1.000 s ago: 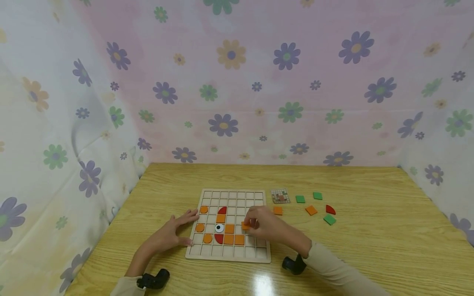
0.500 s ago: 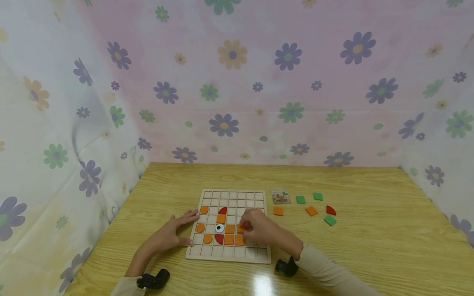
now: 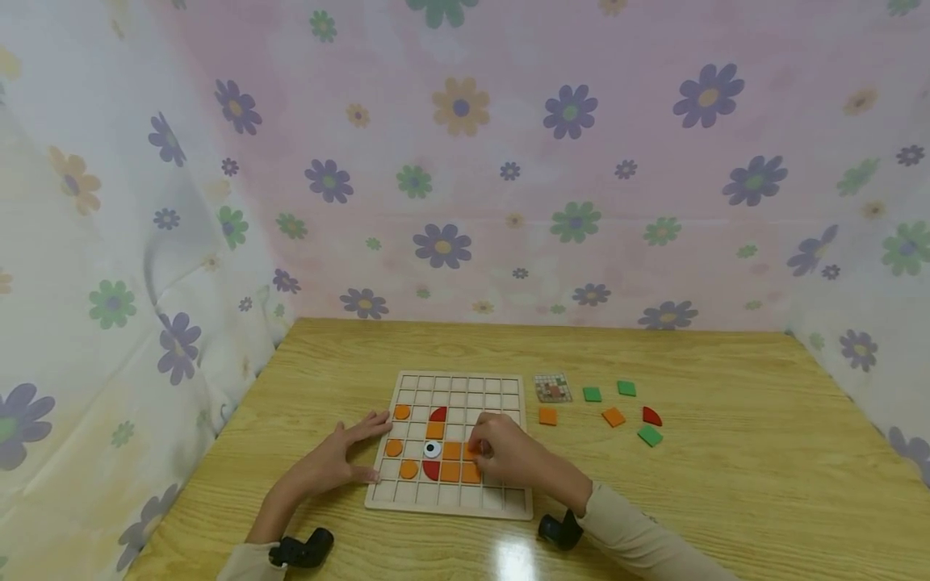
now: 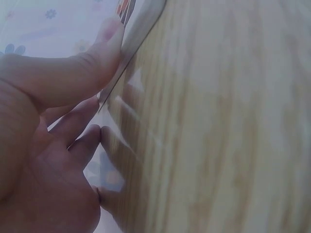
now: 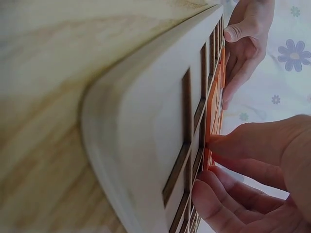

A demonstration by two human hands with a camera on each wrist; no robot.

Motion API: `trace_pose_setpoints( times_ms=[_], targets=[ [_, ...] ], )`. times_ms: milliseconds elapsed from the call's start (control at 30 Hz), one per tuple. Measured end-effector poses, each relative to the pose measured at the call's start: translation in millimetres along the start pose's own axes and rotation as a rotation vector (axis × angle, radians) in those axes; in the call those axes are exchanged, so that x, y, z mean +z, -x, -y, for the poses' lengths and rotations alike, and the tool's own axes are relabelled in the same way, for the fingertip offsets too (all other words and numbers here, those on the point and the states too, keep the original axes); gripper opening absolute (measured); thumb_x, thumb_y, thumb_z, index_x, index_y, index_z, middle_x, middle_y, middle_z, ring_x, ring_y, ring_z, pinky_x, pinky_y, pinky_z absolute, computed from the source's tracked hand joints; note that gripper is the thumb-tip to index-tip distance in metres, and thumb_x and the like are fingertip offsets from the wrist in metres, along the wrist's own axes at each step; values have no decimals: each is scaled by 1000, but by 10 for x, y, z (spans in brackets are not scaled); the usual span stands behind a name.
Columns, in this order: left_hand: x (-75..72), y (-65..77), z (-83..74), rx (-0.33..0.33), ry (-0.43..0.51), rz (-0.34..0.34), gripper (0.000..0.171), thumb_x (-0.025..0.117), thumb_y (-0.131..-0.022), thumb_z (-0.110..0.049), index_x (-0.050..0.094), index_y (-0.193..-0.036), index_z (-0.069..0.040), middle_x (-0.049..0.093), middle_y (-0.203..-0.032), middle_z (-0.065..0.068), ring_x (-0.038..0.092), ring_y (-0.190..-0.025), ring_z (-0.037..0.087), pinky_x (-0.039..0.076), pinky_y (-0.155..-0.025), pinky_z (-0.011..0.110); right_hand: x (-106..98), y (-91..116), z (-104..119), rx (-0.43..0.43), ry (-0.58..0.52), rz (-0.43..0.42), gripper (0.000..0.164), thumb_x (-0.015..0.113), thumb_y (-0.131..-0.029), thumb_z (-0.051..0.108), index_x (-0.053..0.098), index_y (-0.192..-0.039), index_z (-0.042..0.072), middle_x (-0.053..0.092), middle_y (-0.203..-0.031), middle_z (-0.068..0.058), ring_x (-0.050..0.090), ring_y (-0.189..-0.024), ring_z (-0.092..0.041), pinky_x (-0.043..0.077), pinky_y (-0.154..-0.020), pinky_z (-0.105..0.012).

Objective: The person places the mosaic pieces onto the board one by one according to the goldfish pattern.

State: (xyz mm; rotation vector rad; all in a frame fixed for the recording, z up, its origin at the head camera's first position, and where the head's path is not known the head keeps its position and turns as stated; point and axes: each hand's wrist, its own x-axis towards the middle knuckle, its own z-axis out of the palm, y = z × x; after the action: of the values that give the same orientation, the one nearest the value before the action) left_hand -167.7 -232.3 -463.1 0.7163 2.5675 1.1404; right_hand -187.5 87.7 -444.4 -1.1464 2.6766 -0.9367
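Right hand [image 3: 519,458]: over the past second it has shifted left over the board, bringing the held square [image 3: 468,453] from a tilted, separate spot to just beside another orange square; little differs from half a second ago. Thumb and fingers pinch the piece.
Wrist cameras [image 3: 301,549]: black, one at each wrist, by beige sleeves [image 3: 639,528].
Left hand [image 3: 330,460]: same place as before, fingers spread and relaxed, thumb and fingertips at the board's left edge.
Wooden board [image 3: 449,508]: pale, rounded corners, thin raised grid lines, flat on the yellowish wood-grain tabletop [image 3: 407,547].
Nearer filled row: orange circle [image 3: 409,469], red quarter-round [image 3: 432,470], two flat orange squares [image 3: 450,471] side by side.
Eye row: orange circle, white eye disc [image 3: 432,449] with black centre, orange square, then the held square, plain orange and partly hidden by the fingers; whether it lies fully flat cannot be told.
Farther rows: one orange square, and beyond it a red quarter-round and an orange circle.
Loose pieces: right of the board, three green squares [image 3: 650,436], two orange squares, one red quarter-round.
Pattern card [image 3: 554,388]: small, near the board's far right corner.
Curtain [image 3: 465,177]: flowered, pink and white, behind everything.
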Motion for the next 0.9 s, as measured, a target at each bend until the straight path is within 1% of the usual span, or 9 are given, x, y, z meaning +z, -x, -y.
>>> trace_pose_setpoints(
  times_ms=[200, 400, 567, 733, 900],
  targets=[
    [12, 13, -12, -1, 22, 2, 77, 75, -79, -28, 41, -144, -7, 24, -153, 16, 12, -141, 38, -12, -105, 65, -4, 33, 2, -22, 26, -8, 7, 68, -81, 2, 73, -84, 5, 59, -84, -1, 52, -70, -8, 46, -59, -17],
    [10, 0, -18, -18, -2, -6, 77, 75, -79, -29, 41, -145, -9, 24, -154, 13, 13, -141, 36, -11, -107, 63, -69, 75, -11, 7, 50, -26, 7, 67, -84, 8, 72, -86, 12, 58, -90, 4, 52, -73, -9, 47, -63, -21],
    [7, -7, -22, -15, -3, -6, 77, 76, -78, -29, 41, -144, -8, 25, -153, 14, 14, -141, 37, -11, -106, 64, -151, 126, -48, 5, 53, -42, 8, 65, -86, 8, 72, -90, 10, 56, -95, 2, 52, -72, -10, 48, -61, -22],
    [3, -10, -22, -21, -22, -4, 78, 76, -78, -30, 41, -144, -9, 25, -153, 13, 13, -141, 36, -10, -107, 63, -231, 181, -109, 27, 53, -46, 8, 65, -86, 7, 69, -93, 7, 55, -98, -1, 51, -70, -10, 47, -58, -21],
    [1, -10, -31, -22, -24, 1, 78, 76, -78, -30, 41, -144, -9, 25, -153, 13, 13, -141, 36, -10, -107, 64, -298, 254, -182, 50, 98, -77, 8, 68, -87, 11, 70, -94, 8, 54, -97, 0, 50, -67, -8, 46, -56, -21]
  ],
)
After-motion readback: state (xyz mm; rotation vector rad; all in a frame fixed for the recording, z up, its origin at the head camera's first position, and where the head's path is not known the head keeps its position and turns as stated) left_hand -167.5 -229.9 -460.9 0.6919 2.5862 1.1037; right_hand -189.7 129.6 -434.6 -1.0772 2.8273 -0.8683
